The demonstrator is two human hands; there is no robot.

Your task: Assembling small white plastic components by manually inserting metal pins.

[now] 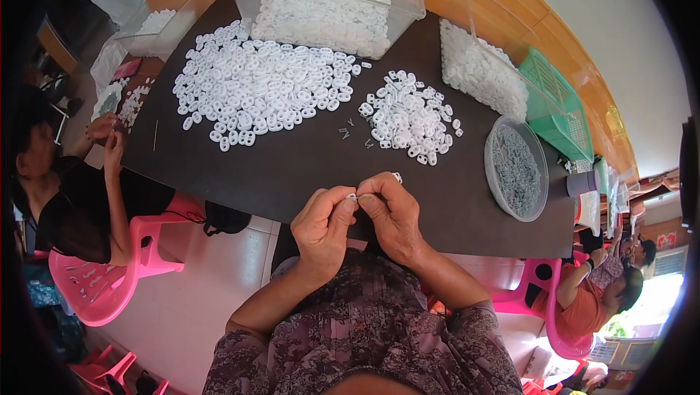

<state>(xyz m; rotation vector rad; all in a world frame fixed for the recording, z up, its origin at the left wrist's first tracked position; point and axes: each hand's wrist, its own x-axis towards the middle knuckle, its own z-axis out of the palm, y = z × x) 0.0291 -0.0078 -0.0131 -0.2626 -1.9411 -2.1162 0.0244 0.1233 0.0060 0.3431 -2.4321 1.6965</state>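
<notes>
At the near edge of the dark table, my left hand [321,223] pinches a small white plastic piece [351,196] between thumb and index finger. My right hand [395,220] meets it there, thumb and index finger pressed together at the piece's right side; whether they grip the piece or some tiny part is hidden. Another white piece [397,177] peeks out just beyond my right index finger. Farther off lie a large heap of white oval two-hole pieces [262,88] and a smaller heap [412,116]. Several small metal screws [345,133] are scattered between the heaps.
Clear bins of white pieces [321,8] [481,67] line the far side. A round tub of metal screws [516,169], a green basket [558,103] and a grey cup [582,183] stand right. One person [65,198] works at left; others sit on the right.
</notes>
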